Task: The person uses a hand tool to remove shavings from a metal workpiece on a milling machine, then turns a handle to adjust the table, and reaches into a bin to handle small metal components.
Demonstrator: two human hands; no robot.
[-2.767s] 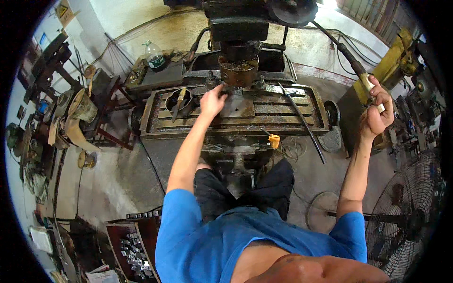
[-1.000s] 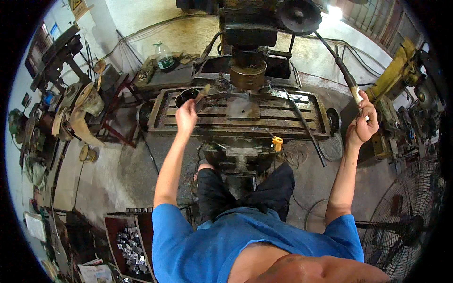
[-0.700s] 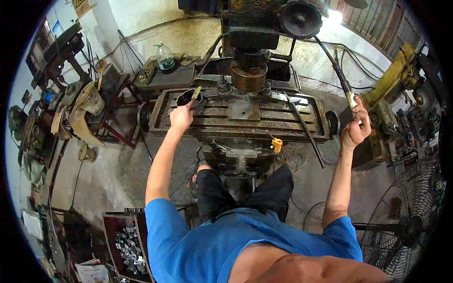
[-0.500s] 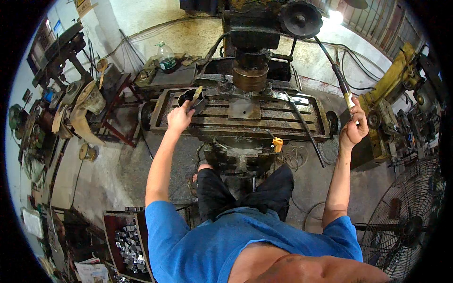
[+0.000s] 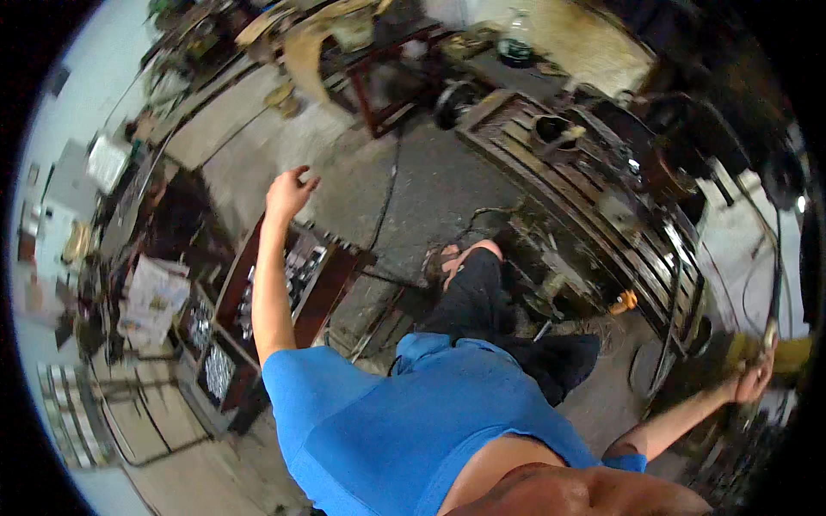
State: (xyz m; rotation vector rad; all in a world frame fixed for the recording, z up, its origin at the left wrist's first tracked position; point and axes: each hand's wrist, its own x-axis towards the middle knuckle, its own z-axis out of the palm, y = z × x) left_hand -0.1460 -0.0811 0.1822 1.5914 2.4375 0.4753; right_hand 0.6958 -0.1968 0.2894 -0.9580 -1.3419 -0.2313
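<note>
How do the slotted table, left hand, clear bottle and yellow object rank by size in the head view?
1. Slotted table
2. Left hand and clear bottle: too alike to rank
3. Yellow object

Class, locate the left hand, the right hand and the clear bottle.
Left hand [image 5: 290, 195]: head view, middle of the hand.
Right hand [image 5: 754, 380]: head view, middle of the hand.
Clear bottle [image 5: 516, 43]: head view, middle of its body.

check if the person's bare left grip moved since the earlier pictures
Yes: earlier over the slotted dark metal machine table, the bare left grip is now clear of it, out to the left.
</note>
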